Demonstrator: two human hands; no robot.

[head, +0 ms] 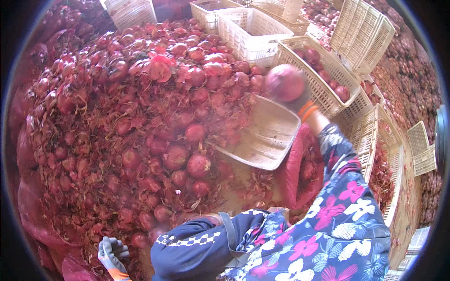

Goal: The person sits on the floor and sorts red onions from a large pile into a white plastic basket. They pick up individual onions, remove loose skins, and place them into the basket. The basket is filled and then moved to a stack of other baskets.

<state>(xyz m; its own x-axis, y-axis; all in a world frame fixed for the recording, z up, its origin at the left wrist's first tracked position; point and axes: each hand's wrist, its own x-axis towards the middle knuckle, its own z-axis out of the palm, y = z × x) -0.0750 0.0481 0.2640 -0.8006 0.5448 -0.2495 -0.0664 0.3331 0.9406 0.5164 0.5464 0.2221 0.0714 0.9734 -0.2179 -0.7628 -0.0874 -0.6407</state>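
Observation:
My right hand [306, 94], in a dark glove with an orange cuff, holds a large red onion [284, 83]. It is stretched out beside a plastic crate [313, 76] with several red onions inside. The onion hides most of its fingers. My left hand [111, 250], in a grey glove, hangs at the lower left with its fingers loosely curled and nothing visible in them. Near it lies the edge of a big heap of red onions [199, 165] and loose onion skins [95, 147]. A scoop-shaped shovel blade [272, 131] rests against the heap.
A red mesh bag [293, 168] with onions stands open beside my right arm. White plastic crates [246, 37] line the back, and another crate [395, 189] at the right holds skins. A stacked pair of crates [362, 35] leans at the upper right. Red netting [31, 207] borders the left.

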